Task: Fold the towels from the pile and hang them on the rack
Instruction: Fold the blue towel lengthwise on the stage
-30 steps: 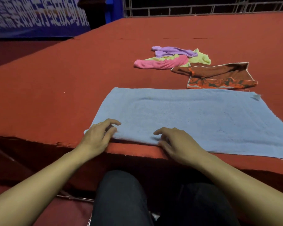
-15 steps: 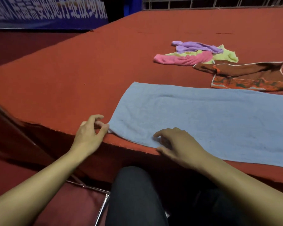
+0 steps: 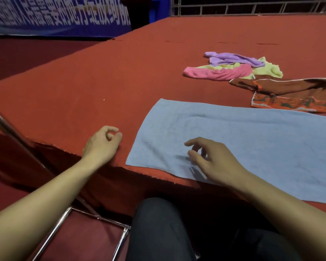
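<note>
Light blue towel [image 3: 243,146] lies spread flat at the bench's near edge. Beyond it: crumpled purple [image 3: 231,59], pink [image 3: 216,73], yellow [image 3: 269,69] and brown-orange [image 3: 297,95] towels.

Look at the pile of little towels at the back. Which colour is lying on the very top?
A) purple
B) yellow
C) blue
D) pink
A: the purple towel lies across the yellow towel and above the pink towel in the pile, while the blue towel is spread flat on its own near the table edge.
</note>
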### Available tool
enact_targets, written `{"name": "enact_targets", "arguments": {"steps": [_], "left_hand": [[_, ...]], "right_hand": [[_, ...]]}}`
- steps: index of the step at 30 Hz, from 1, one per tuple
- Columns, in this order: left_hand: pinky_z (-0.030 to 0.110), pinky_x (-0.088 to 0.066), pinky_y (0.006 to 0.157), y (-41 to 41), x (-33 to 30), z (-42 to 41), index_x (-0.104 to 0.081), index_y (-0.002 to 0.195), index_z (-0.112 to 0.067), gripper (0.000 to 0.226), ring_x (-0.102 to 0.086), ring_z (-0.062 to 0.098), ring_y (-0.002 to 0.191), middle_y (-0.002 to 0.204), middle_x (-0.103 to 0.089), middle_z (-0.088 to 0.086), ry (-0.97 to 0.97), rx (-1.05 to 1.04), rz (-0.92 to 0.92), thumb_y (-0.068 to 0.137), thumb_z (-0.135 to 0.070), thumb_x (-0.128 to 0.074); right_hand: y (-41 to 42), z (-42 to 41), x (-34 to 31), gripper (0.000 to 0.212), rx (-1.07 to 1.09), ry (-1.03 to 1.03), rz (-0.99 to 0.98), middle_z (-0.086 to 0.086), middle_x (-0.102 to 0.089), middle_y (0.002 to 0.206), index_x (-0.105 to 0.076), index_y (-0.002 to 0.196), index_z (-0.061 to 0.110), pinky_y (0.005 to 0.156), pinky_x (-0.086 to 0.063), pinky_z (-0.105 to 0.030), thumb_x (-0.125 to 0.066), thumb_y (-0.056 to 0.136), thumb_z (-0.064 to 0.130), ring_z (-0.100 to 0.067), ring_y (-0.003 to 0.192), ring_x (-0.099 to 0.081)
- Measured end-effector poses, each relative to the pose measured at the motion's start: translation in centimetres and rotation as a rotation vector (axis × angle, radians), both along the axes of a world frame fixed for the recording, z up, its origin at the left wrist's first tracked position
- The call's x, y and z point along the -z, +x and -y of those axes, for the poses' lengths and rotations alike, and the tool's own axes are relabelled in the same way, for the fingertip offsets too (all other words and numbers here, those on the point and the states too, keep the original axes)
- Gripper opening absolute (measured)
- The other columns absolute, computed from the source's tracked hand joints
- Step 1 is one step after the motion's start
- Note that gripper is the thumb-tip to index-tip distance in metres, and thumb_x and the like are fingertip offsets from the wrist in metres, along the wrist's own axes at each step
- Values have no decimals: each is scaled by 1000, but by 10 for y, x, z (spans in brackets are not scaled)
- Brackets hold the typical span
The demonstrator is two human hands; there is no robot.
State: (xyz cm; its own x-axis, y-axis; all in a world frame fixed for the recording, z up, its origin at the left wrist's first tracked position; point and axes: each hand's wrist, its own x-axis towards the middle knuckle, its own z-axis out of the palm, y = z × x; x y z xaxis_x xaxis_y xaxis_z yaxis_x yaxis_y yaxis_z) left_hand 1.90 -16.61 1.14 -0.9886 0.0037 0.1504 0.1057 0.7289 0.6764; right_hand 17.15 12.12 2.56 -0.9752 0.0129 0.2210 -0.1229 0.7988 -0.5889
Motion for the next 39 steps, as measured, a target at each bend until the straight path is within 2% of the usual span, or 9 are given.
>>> {"name": "enact_targets", "arguments": {"steps": [6, 12, 16, 20, 26, 28, 31, 36, 39], "left_hand": [[32, -48, 83, -44, -6, -52, -66, 101, -32, 13, -62, 15, 89, 85, -65, -12, 49, 155, -49, 89, -30, -62], [26, -50, 84, -123, -13, -125, -68, 100, -29, 14, -64, 10, 88, 90, -66, -17, 58, 294, -146, 90, -22, -61], [26, -49, 88, -179, -4, -159, -69, 104, -27, 17, -66, 11, 96, 98, -72, -12, 11, 331, -167, 93, -19, -59], [28, -42, 96, -218, 18, -171, -63, 124, -31, 29, -57, 18, 116, 119, -69, -9, -207, 422, -103, 97, -24, -56], [28, -44, 87, -232, 32, -168, -68, 115, -29, 27, -58, 12, 93, 93, -69, -15, -99, 488, -224, 89, -21, -68], [27, -45, 85, -232, 31, -169, -68, 115, -25, 29, -59, 12, 88, 92, -66, -12, -41, 496, -272, 88, -14, -68], [24, -43, 81, -235, 28, -166, -68, 113, -23, 27, -57, 13, 87, 95, -64, -7, 81, 379, -346, 89, -10, -64], [22, -44, 77, -239, 33, -162, -69, 104, -25, 22, -59, 13, 80, 89, -66, -9, 94, 377, -282, 87, -12, -68], [23, -46, 82, -241, 34, -163, -69, 108, -24, 25, -60, 10, 83, 92, -67, -11, 27, 415, -210, 86, -15, -73]], "right_hand": [[-63, -15, 8, 23, 65, 12, 64, 26, -60, 86, -61, 118, 31, 65, -37, -11, -56, 96, 31, 5, 69, -57], [-147, -29, 2, 24, 126, 19, 0, 17, -64, 89, -61, 118, 27, 76, -44, -26, -56, 95, 23, 3, 66, -55], [-206, -44, 7, 28, 216, 11, -30, 6, -67, 104, -60, 121, 23, 82, -46, -31, -53, 95, 17, -15, 86, -59], [-254, -58, 16, 34, 286, 78, -68, -2, -64, 114, -60, 124, 19, 87, -45, -34, -46, 96, 9, -23, 107, -56], [-283, -59, 43, 38, 398, 284, -54, 1, -60, 122, -56, 127, 25, 90, -36, -40, -48, 91, 21, -29, 110, -47], [-285, -57, 43, 41, 391, 313, -57, 2, -59, 123, -55, 129, 25, 90, -34, -40, -49, 88, 22, -29, 112, -47], [-288, -58, 38, 43, 361, 321, -31, 3, -60, 124, -53, 131, 26, 91, -33, -41, -49, 87, 24, -29, 114, -47], [-289, -65, 38, 48, 373, 259, -61, 2, -66, 116, -47, 135, 24, 87, -32, -39, -47, 89, 14, -28, 109, -51], [-287, -67, 48, 49, 392, 222, -110, 1, -68, 106, -46, 136, 23, 86, -34, -39, -49, 88, 14, -28, 106, -52]]}}
